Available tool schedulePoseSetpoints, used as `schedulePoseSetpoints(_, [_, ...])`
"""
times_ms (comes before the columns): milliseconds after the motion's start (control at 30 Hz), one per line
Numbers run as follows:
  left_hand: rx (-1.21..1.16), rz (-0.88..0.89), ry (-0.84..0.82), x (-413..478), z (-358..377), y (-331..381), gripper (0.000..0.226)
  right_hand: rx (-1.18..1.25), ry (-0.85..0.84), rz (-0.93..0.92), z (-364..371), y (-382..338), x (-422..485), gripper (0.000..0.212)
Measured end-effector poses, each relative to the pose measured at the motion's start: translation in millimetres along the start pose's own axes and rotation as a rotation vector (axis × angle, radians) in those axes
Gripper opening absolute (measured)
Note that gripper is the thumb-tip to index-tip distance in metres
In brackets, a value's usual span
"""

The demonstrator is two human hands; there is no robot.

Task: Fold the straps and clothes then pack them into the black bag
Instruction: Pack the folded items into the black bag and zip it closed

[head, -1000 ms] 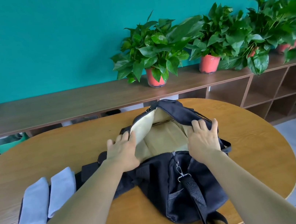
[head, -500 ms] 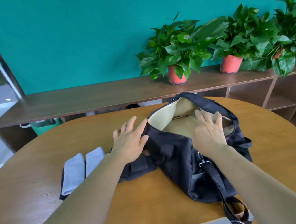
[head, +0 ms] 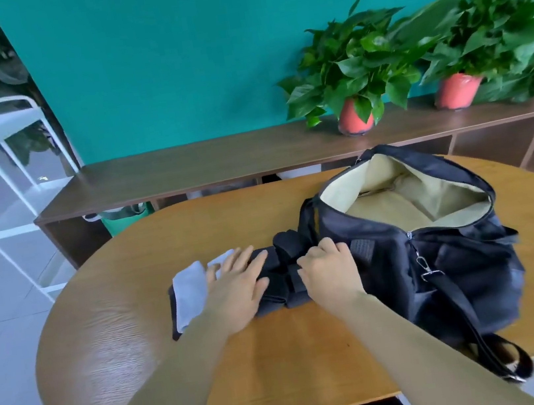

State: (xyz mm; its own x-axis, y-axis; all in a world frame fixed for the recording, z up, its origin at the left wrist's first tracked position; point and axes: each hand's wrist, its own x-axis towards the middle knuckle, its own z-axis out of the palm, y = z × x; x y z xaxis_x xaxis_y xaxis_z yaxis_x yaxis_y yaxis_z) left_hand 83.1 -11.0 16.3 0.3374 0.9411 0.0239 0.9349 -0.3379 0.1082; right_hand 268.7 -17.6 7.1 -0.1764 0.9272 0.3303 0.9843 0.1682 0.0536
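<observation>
Oval wooden counter [head: 121, 328], seen from the head camera, both forearms reaching in.

- Black bag [head: 426, 282]: sits on the right half of the counter with its zip mouth wide open and the beige lining [head: 411, 201] showing. Nothing visible inside. Its shoulder strap [head: 461, 308] runs from a metal clip [head: 426, 270] down the front and over the near counter edge.
- Black strap bundle [head: 280, 290]: folded dark webbing and fabric, lying on the counter just left of the bag, touching the bag's left end.
- Grey folded cloths [head: 191, 293]: two pale pieces side by side on a black layer, at the left end of the bundle. The nearer-right one is mostly hidden under the left hand.
- Left hand [head: 236, 286]: flat, fingers straight and spread, palm down across the bundle and the edge of the grey cloths.
- Right hand [head: 329, 271]: knuckles up, fingers curled over the right end of the bundle beside the bag, thumb against the black fabric. Fingertips hidden.

Behind: a long brown shelf unit [head: 218, 161] against a teal wall, carrying potted plants [head: 350, 85] in red pots. White metal rack [head: 4, 172] at far left.
</observation>
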Motion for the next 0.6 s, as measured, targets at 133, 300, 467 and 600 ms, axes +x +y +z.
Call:
schedulePoseSetpoints(133, [0.015, 0.07, -0.146, 4, 20, 13, 0.051, 0.044, -0.244, 0.114, 17, -4, 1, 0.041])
schedulePoseSetpoints(300, [0.062, 0.046, -0.262, 10, 31, 18, 0.052, 0.121, -0.357, 0.238, 20, -12, 8, 0.059])
schedulePoseSetpoints(467, [0.051, 0.055, -0.27, 12, 31, 19, 0.052, 0.295, -0.278, 0.286, 8, -7, 6, 0.049])
schedulePoseSetpoints(600, [0.092, 0.046, -0.267, 16, 25, 23, 0.052, 0.487, -0.219, 0.304, -15, -1, 3, 0.034])
